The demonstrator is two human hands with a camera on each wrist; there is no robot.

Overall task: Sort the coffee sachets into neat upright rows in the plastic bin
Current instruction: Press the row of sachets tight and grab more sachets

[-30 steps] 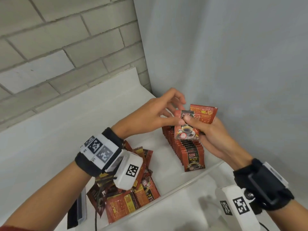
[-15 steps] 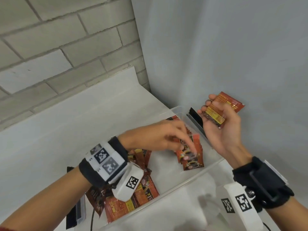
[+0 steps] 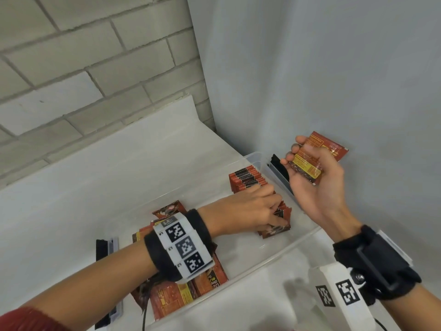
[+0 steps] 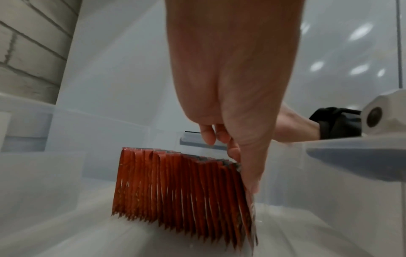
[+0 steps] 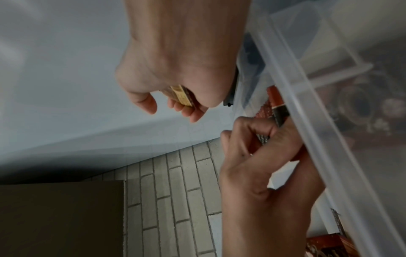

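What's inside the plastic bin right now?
The plastic bin holds an upright row of sachets, with the left hand at its near end, and a loose pile of sachets. The left wrist covers part of the pile.

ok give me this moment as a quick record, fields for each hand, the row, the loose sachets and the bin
left hand: down in the bin, fingers at the near end of the upright row
right hand: raised beside the bin, holds a few sachets
upright row: standing on edge, packed close
loose pile: lying jumbled at the bin's left end
plastic bin: clear, on a white surface
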